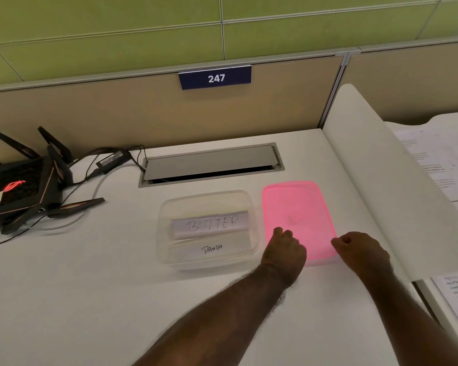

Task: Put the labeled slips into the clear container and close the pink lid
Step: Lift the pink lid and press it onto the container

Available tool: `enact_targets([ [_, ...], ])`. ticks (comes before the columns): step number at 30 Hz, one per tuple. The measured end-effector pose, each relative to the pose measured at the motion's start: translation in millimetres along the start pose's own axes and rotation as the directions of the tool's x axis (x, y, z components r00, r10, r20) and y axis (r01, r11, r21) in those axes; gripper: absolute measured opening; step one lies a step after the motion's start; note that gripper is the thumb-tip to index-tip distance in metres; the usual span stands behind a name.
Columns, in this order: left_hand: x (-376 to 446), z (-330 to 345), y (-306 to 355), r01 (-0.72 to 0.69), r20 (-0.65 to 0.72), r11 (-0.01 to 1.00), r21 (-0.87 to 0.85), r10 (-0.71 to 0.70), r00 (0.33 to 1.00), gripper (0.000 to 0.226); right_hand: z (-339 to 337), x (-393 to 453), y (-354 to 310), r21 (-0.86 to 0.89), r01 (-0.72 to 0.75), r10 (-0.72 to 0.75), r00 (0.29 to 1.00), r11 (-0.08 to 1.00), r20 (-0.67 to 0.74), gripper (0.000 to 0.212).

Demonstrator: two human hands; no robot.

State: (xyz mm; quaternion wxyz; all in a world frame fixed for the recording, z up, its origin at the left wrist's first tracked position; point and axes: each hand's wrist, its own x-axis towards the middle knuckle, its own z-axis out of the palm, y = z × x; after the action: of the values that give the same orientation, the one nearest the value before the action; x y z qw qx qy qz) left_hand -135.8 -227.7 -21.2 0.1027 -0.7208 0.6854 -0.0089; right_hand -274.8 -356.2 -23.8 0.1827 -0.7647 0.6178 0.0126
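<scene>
Both forearms come in from the near edge of the white desk [90, 299]. Left hand [284, 250] sits on the near-left corner of the pink lid [298, 217], fingers curled over its edge. Right hand [360, 250] is at the near-right corner, fingers curled; can't tell if it actually grips.

Lid lies flat, off the box. Just left of the left fingers: clear container [208, 229], open, with PANDA slip [212, 250] nearer and BUTTER slip [210, 223] behind it inside.

Further back: cable hatch [212, 163], router [24, 186] far left, 247 sign [215, 78].
</scene>
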Motion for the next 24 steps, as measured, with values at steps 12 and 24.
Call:
enact_targets([
  [12,-6.5,-79.2,-47.7,0.079,-0.451,0.919,-0.385,-0.262,0.853,0.018,-66.0,-9.2,-34.4,0.781,0.249,-0.034,0.959,0.573,-0.28,0.037],
  [24,-109.1,-77.6,-150.3,0.111,0.203,-0.187,-0.976,-0.606,0.769,0.009,-32.2,-2.9,-108.9,0.699,0.154,-0.141,0.987,0.698,-0.078,0.052],
])
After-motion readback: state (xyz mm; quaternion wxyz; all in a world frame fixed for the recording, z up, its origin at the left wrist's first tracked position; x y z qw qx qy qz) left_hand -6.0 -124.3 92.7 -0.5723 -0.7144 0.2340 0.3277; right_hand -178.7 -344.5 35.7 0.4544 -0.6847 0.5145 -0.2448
